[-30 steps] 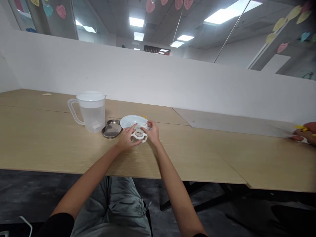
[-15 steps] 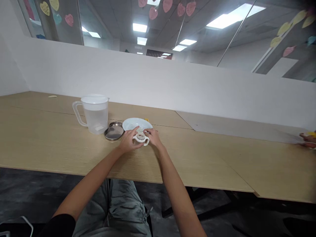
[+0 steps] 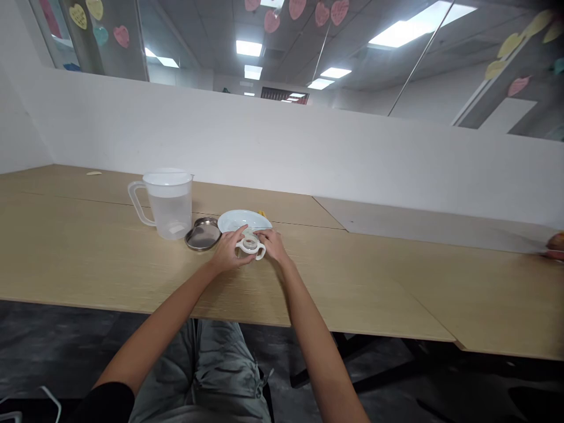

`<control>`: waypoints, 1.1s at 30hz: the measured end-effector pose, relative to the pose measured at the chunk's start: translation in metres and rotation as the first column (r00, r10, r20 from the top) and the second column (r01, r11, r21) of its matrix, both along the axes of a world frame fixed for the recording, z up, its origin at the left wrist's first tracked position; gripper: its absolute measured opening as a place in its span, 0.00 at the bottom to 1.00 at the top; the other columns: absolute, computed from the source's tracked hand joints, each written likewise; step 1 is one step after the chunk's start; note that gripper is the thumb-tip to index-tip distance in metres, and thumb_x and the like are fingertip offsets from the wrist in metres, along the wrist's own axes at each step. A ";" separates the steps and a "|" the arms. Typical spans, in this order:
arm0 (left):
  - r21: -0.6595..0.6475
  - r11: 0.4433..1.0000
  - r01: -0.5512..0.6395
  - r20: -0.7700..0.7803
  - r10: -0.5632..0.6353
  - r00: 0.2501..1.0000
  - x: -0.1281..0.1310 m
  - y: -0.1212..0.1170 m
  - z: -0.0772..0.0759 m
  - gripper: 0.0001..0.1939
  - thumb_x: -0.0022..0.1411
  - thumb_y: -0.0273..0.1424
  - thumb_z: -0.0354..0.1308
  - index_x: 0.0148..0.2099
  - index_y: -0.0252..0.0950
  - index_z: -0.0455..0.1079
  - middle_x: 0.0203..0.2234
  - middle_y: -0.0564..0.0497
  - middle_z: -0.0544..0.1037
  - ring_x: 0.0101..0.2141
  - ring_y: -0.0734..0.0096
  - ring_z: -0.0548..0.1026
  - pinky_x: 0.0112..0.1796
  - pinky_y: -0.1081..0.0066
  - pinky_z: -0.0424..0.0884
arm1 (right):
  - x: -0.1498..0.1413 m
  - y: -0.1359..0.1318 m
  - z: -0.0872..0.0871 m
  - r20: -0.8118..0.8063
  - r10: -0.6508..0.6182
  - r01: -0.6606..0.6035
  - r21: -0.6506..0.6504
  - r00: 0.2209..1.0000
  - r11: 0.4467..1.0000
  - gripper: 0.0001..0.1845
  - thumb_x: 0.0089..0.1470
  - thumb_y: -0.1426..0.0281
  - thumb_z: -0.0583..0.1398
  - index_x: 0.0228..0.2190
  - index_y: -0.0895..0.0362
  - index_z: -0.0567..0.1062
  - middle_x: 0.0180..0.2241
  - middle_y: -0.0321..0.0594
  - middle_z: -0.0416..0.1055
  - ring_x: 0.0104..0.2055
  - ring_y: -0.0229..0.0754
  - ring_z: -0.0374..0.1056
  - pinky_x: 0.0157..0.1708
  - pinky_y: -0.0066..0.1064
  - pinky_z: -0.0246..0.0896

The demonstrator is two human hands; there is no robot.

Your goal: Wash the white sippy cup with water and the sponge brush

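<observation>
A small white two-handled cup (image 3: 251, 245) with a round opening on top is between my hands, just in front of a pale plate. My left hand (image 3: 228, 251) is closed around its left side, with the thumb at the near edge and a finger over the far side. On the other side, my right hand (image 3: 273, 244) has its fingers bent against the cup's far right edge, beside the right handle. The fingertips there are partly hidden. The pale plate (image 3: 229, 220) lies right behind, and something clear or whitish in it is partly covered by my fingers.
Left of the plate is a round metal dish (image 3: 203, 236). A translucent pitcher (image 3: 170, 205) with a handle, partly filled, stands farther left. Something small and yellow (image 3: 261, 214) shows behind the plate. Another person's hand (image 3: 556, 242) is at the far right edge.
My hands and the cup keep nearly the same place and hold. The view has shifted slightly, and the other person's hand at the far right has moved.
</observation>
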State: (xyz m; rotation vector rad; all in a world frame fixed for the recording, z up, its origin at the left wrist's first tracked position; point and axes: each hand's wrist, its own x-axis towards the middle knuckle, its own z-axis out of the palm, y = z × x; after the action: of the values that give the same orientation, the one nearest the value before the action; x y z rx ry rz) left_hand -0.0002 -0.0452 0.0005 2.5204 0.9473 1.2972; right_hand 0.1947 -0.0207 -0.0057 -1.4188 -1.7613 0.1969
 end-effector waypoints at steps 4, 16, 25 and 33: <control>-0.007 1.000 -0.009 -0.008 0.009 1.000 0.000 0.001 -0.001 0.44 0.50 0.46 0.63 0.65 0.36 0.53 0.43 0.44 0.76 0.47 0.55 0.72 0.51 0.57 0.62 | 0.003 0.002 -0.001 -0.071 -0.077 0.091 0.226 0.995 0.970 0.18 0.56 0.67 0.50 0.36 0.57 0.78 0.38 0.44 0.76 0.42 0.44 0.67 0.48 0.37 0.57; -0.010 1.000 -0.015 -0.023 0.014 1.000 0.000 0.001 -0.001 0.44 0.50 0.46 0.64 0.65 0.37 0.53 0.43 0.44 0.76 0.47 0.56 0.72 0.51 0.57 0.62 | 0.018 0.019 -0.021 -0.256 -0.200 0.260 0.224 0.946 0.940 0.18 0.53 0.67 0.50 0.37 0.60 0.77 0.39 0.49 0.75 0.39 0.43 0.68 0.43 0.36 0.63; -0.006 1.000 -0.010 -0.028 0.010 1.000 0.000 0.001 0.000 0.45 0.50 0.46 0.64 0.65 0.36 0.52 0.43 0.44 0.76 0.47 0.56 0.71 0.51 0.58 0.63 | 0.016 0.015 -0.009 -0.496 -0.261 0.401 0.199 0.828 0.894 0.16 0.47 0.68 0.53 0.32 0.62 0.77 0.31 0.45 0.75 0.32 0.40 0.67 0.37 0.33 0.63; -0.023 1.000 -0.003 -0.028 0.003 1.000 -0.001 0.000 0.001 0.45 0.50 0.46 0.63 0.65 0.35 0.52 0.44 0.42 0.76 0.48 0.55 0.71 0.51 0.58 0.62 | 0.014 0.006 0.002 -0.660 -0.287 0.522 0.187 0.694 0.832 0.15 0.48 0.65 0.55 0.30 0.61 0.77 0.32 0.46 0.76 0.32 0.40 0.69 0.38 0.32 0.65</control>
State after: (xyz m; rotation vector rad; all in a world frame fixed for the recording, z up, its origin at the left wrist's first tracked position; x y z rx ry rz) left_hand -0.0007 -0.0449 0.0012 2.5271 0.9663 1.2483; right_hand 0.2089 -0.0143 -0.0040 -1.2478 -0.8519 0.0636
